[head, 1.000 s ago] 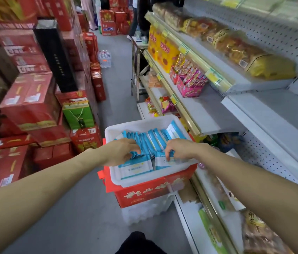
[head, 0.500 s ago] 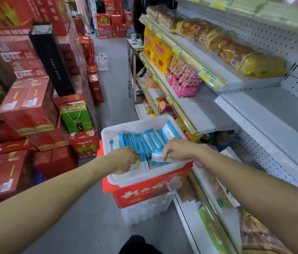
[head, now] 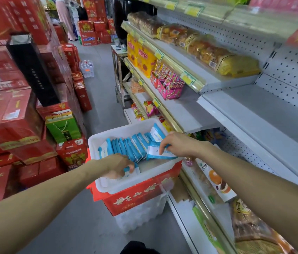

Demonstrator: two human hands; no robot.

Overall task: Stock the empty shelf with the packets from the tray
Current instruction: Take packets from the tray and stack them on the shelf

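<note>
A blue-and-white packet (head: 155, 153) is being pinched by the right hand (head: 179, 143) at the right side of the tray (head: 97, 142), while a second packet (head: 129, 170) is being gripped by the left hand (head: 116, 166) near the front rim. A row of packets (head: 126, 149) is being held upright in the tray. The empty shelf (head: 265, 114) is being seen almost bare (a blue scrap at its right edge may be a packet), so the stocking is judged barely begun.

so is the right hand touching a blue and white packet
Touching: the head view shows the right hand pinching a blue and white packet over the white plastic tray.
</note>
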